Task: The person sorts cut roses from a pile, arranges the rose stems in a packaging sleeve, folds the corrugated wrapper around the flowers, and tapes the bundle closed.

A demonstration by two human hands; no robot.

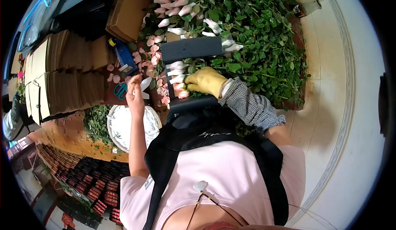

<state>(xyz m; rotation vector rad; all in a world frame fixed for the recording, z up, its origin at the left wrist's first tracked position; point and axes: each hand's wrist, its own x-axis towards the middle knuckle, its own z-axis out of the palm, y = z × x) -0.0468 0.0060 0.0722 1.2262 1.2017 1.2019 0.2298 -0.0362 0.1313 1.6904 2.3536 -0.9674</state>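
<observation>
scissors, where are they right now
In the head view, the teal scissors lie left of centre, between the cardboard stack and the bare left hand, just below the blue object.

1. Two hands of mine, left hand (135,96) and right hand (208,81), and one yellow glove (212,78), nearer me than the one ribbed strip (192,49).
2. About five rose heads (177,79) just my side of the strip; beyond it, too many overlap to count.
3. Left of it: one scissors (120,90), one blue box (123,54).
4. Beyond, rightward: one bottle (309,8).
</observation>
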